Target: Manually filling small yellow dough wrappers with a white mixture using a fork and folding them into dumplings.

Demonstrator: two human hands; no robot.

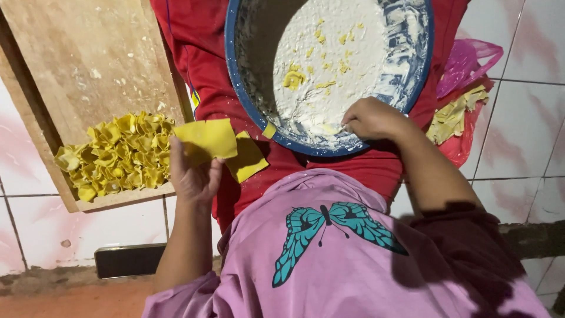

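Wrapper: a thin yellow dough wrapper lies flat across the left hand, held up over the lap between the wooden board and the bowl.
Second sheet: another yellow square shows just beneath and to the right of it, partly overlapped; whether the hand carries it too, I cannot tell.
Left fingers: curled up under the sheet and cupping it from below, thumb at the near edge.
Right hand: the right hand rests inside the near rim of the blue bowl, fingers bunched together, tips down in the white filling; what they pinch is hidden.
Handling: the sheet looks very light, limp and easily torn; it probably sags if held by one corner and may stick where damp. Best supported flat from beneath on open fingers, or lifted by two edges.
Filling: soft, pasty, flecked with yellow scraps, smeared up the bowl wall.
Finished pieces: a heap of folded yellow dumplings sits on the wooden board, near the left hand.
Spare sheets: more yellow dough in a pink bag to the right.
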